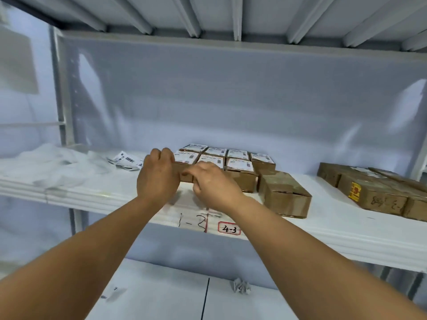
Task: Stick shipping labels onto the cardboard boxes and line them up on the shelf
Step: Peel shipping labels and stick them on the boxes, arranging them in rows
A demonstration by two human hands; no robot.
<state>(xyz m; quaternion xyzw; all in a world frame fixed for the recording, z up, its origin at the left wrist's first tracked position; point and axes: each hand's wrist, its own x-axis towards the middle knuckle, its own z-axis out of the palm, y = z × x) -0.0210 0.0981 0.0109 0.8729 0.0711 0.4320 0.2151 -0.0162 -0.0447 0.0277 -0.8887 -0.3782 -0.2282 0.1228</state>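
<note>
Several small cardboard boxes with white shipping labels on top [239, 164] stand in tight rows on the white shelf [323, 229]. My left hand [157, 176] grips the left end of the front-left box [184, 173], fingers curled over its top. My right hand [213, 185] holds the same box at its front, thumb and fingers bent on the cardboard. One bigger unlabelled box [283, 195] lies tilted to the right of the rows.
Loose label sheets [126, 160] and crumpled white backing paper [50, 162] lie at the shelf's left. Larger brown cartons [374, 190] sit at the far right. Marks "4-3" [229, 228] are on the shelf edge. A crumpled paper [241, 286] lies on the lower surface.
</note>
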